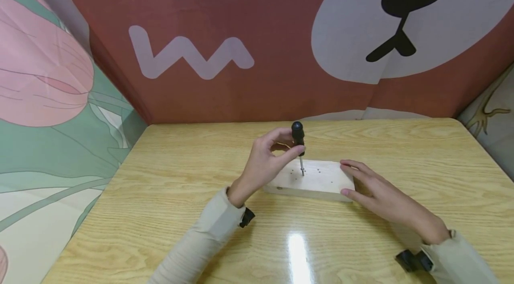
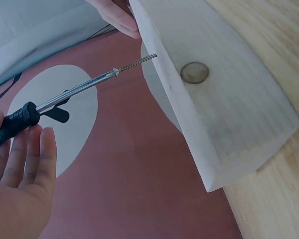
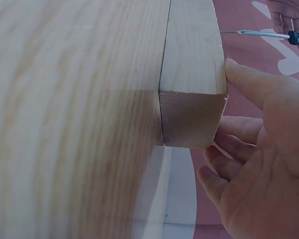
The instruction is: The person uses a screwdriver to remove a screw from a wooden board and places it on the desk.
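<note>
A pale wooden block (image 1: 317, 181) lies flat on the table, with several small dark marks on its top. My left hand (image 1: 263, 161) pinches the black handle of a screwdriver (image 1: 297, 134), held upright over the block. In the left wrist view, the screwdriver's tip meets the head of a long threaded screw (image 2: 137, 63), whose point touches the block's top face. Most of the screw's thread stands out of the wood. At the block's right end, my right hand (image 1: 375, 192) holds it, thumb on the near corner and fingers at the far one.
The wood-grain table (image 1: 180, 195) extends around the block. Behind it hangs a reddish-brown printed cloth (image 1: 241, 96); a floral cloth (image 1: 44, 74) covers the left side. Small black wrist devices (image 1: 246, 217) sit near both sleeve cuffs.
</note>
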